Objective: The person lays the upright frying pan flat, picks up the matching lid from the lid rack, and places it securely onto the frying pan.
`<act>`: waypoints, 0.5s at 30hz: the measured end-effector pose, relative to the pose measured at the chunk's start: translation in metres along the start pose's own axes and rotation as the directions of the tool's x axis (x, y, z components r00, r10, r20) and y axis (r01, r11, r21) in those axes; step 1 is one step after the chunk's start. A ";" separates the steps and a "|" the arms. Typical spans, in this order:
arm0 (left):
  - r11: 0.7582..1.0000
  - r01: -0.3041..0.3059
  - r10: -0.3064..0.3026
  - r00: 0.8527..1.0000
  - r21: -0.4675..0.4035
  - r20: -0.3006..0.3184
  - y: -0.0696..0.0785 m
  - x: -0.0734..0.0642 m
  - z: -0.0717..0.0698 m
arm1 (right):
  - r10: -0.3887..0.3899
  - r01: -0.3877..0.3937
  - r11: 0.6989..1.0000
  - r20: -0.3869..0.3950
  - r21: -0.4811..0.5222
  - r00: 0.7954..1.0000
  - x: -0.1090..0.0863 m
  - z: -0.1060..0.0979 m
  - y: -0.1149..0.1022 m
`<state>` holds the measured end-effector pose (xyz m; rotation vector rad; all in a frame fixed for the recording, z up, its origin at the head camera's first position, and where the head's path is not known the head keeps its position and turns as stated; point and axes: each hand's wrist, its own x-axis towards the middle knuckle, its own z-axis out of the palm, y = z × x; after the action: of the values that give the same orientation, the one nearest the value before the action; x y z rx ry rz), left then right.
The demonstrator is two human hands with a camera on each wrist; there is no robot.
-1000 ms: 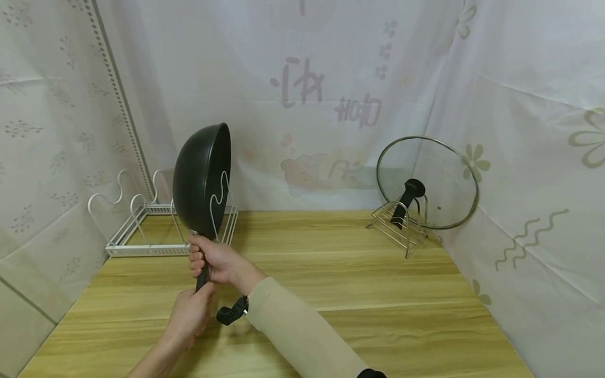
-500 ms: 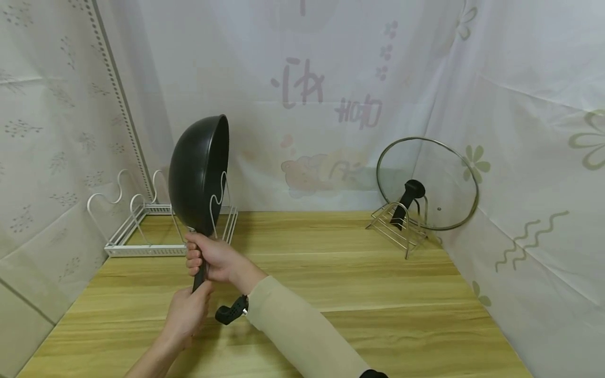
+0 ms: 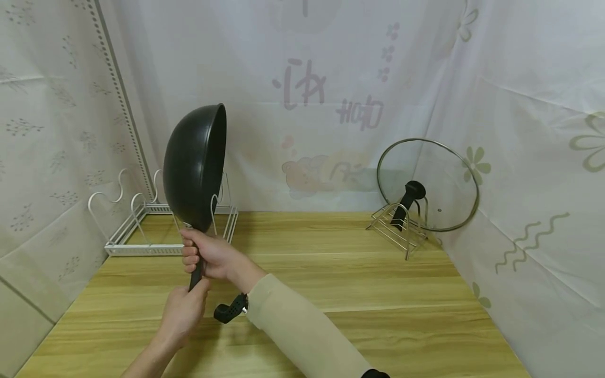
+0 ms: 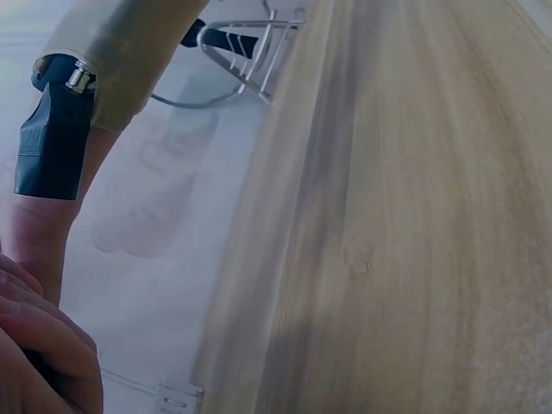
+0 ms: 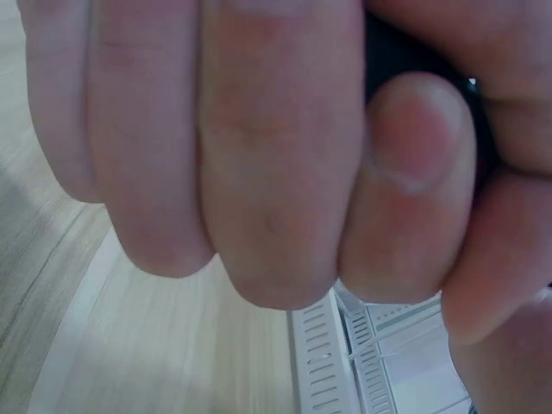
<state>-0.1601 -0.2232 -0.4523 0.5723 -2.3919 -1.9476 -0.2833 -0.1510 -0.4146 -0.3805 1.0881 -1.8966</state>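
A deep black wok (image 3: 189,163) is held on its side, handle down, its open face toward the right. It overlaps the right part of the white wire rack (image 3: 146,251) in the head view. My right hand (image 3: 210,254) grips the black handle (image 3: 195,278) just below the bowl. Lower on that handle, my left hand (image 3: 183,312) wraps round its end, thumb close under the right hand. Curled fingers (image 5: 276,190) fill the right wrist view and hide most of the handle. In the left wrist view, folded fingers (image 4: 52,345) show at the lower left.
At the back right, a glass lid (image 3: 444,178) with a black handle (image 3: 404,207) leans in a small metal wire stand (image 3: 407,231). Patterned curtains (image 3: 302,131) enclose the wooden table (image 3: 354,283) at the back and both sides. A black wrist mount (image 3: 231,308) hangs under the right sleeve.
The wok has risen and shifted a little to the left, with both hands moving along on its handle. The rack, lid and stand stay where they were.
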 end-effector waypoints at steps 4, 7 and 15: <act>1.000 -0.013 0.014 1.000 0.022 -0.002 0.002 -0.001 -0.001 | 0.006 -0.006 1.000 -0.001 0.001 1.000 -0.001 0.003 -0.002; 0.999 -0.024 0.025 1.000 0.030 -0.012 0.004 -0.001 -0.001 | 0.010 -0.010 1.000 -0.002 0.003 1.000 -0.002 0.005 -0.004; 0.999 -0.025 0.025 1.000 0.044 -0.009 0.008 -0.002 -0.003 | 0.010 -0.009 1.000 0.022 -0.017 1.000 -0.004 0.007 -0.009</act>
<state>-0.1597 -0.2242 -0.4438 0.5491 -2.4298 -1.8821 -0.2814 -0.1493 -0.4025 -0.4036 1.0901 -1.8720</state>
